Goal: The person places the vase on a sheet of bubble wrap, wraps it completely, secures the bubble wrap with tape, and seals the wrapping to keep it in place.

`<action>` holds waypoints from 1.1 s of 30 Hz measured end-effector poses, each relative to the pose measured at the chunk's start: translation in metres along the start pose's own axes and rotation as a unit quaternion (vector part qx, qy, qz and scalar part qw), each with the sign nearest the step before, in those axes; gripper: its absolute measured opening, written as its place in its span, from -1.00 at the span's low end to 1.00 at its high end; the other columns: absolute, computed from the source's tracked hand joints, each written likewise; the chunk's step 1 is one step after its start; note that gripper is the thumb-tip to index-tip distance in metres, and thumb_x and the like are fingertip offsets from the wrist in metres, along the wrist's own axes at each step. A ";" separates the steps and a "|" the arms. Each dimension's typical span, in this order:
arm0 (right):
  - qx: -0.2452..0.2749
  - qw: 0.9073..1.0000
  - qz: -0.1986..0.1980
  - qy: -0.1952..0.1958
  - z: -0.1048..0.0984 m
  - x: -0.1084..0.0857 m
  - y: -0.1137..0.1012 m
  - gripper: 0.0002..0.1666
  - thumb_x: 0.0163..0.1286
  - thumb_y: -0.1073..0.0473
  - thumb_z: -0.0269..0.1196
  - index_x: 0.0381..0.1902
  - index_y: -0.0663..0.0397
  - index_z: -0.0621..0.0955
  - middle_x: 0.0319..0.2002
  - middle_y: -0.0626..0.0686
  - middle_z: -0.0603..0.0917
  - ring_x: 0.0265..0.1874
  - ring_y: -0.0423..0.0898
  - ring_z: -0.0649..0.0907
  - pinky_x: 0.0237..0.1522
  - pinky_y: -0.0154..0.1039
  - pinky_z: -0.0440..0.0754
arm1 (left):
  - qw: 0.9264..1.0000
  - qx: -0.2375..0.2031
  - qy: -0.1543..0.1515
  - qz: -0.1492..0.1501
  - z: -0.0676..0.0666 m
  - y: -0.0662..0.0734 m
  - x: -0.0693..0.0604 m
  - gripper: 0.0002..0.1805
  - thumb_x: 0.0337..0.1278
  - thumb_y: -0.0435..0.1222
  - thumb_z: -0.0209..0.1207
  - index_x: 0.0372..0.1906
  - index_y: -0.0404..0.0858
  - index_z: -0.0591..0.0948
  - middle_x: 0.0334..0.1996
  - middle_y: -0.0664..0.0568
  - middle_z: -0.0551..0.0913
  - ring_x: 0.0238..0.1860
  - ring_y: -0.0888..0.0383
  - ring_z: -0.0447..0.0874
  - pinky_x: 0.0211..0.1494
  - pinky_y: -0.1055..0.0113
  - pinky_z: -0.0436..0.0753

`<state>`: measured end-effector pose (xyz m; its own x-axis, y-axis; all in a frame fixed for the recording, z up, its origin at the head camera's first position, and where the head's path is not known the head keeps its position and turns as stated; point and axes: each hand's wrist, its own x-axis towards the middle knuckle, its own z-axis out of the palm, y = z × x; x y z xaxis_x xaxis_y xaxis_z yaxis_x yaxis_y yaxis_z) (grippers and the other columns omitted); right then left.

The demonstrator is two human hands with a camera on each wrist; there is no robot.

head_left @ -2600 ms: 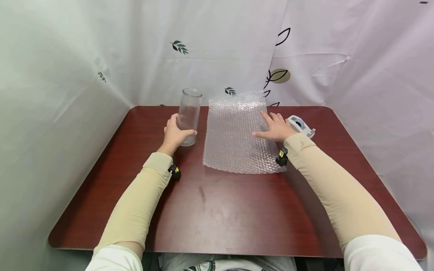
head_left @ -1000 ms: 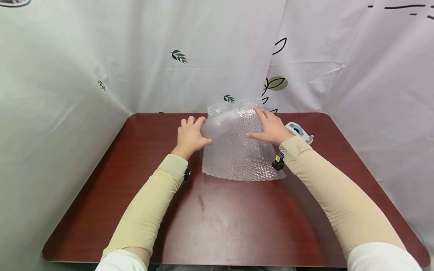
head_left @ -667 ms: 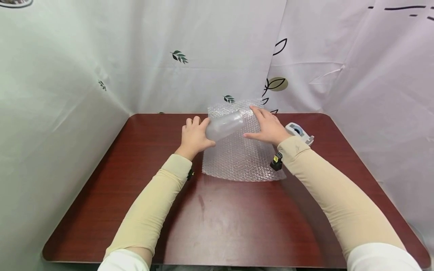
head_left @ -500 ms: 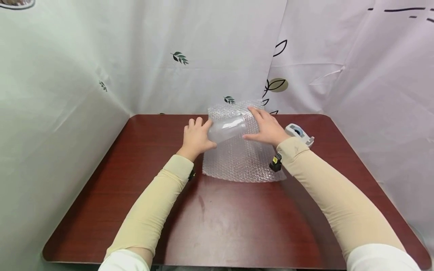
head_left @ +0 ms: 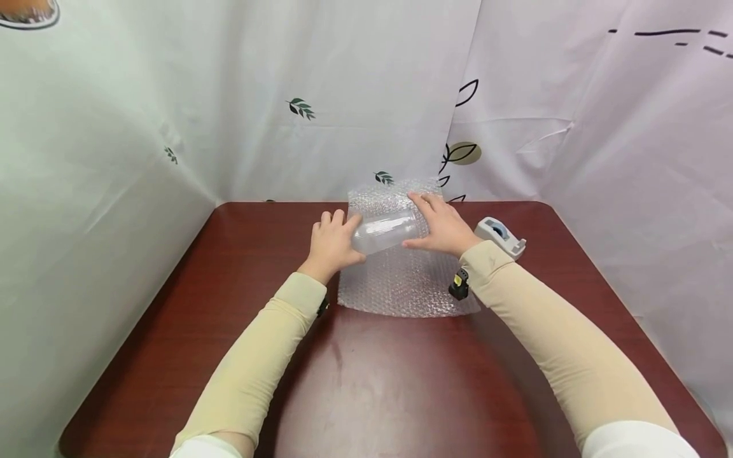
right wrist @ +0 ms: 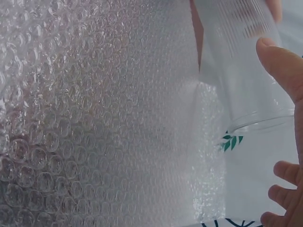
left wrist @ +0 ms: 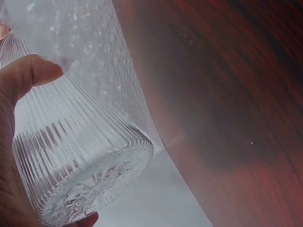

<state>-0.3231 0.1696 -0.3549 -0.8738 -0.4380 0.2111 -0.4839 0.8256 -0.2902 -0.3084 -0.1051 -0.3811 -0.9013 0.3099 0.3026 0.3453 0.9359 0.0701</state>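
A clear ribbed glass vase [head_left: 383, 232] lies tilted on its side in the air above a sheet of bubble wrap [head_left: 401, 292]. My left hand [head_left: 331, 248] grips it at the base end; the thick patterned base [left wrist: 99, 184] shows in the left wrist view. At the mouth end, my right hand [head_left: 441, 229] is spread, with thumb and forefinger apart on either side of the rim. In the right wrist view its thumb [right wrist: 279, 66] overlaps the glass, while other fingers [right wrist: 284, 194] extend past the rim. Whether the thumb touches the glass, I cannot tell.
A white tape dispenser [head_left: 500, 236] stands on the dark red-brown table [head_left: 366, 388], right of the bubble wrap. White curtains [head_left: 343, 70] with leaf prints enclose the table at the back and sides. The wrap's far edge reaches up against the back curtain.
From upright at the left of the wrap, the vase has been lifted, tipped sideways and carried right by my left hand. My right hand has shifted slightly left towards its mouth.
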 end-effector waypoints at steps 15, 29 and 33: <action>-0.012 1.000 -0.028 0.005 0.003 0.001 -0.009 0.32 0.06 -0.36 0.48 0.62 -0.16 0.09 0.47 0.29 0.24 0.44 0.27 0.27 0.43 0.26 0.15 | 1.000 0.018 0.008 0.019 0.004 0.002 -0.001 -0.06 -0.38 0.11 0.52 0.32 0.05 0.47 0.01 -0.15 0.46 0.03 -0.14 0.35 -0.05 -0.01 0.47; -0.058 0.997 -0.059 -0.001 0.008 0.002 -0.011 0.31 0.00 -0.40 0.49 0.59 -0.11 0.18 0.48 0.25 0.26 0.47 0.21 0.26 0.46 0.31 0.04 | 0.998 0.060 0.010 0.034 0.002 0.009 0.000 -0.06 -0.36 0.11 0.48 0.35 0.05 0.48 0.05 -0.12 0.46 0.02 -0.09 0.36 -0.04 0.01 0.48; -0.064 0.996 -0.065 0.001 0.010 0.003 -0.012 0.31 -0.01 -0.39 0.51 0.59 -0.12 0.20 0.48 0.24 0.26 0.47 0.22 0.26 0.45 0.31 0.06 | 0.997 0.065 0.012 0.042 0.000 0.011 0.000 -0.05 -0.36 0.13 0.48 0.36 0.05 0.48 0.04 -0.11 0.47 0.00 -0.09 0.36 -0.04 0.02 0.48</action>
<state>-0.3205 0.1545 -0.3603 -0.8046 -0.5430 0.2401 -0.5821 0.8013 -0.1383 -0.3047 -0.0947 -0.3807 -0.8636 0.3855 0.3249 0.3813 0.9210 -0.0794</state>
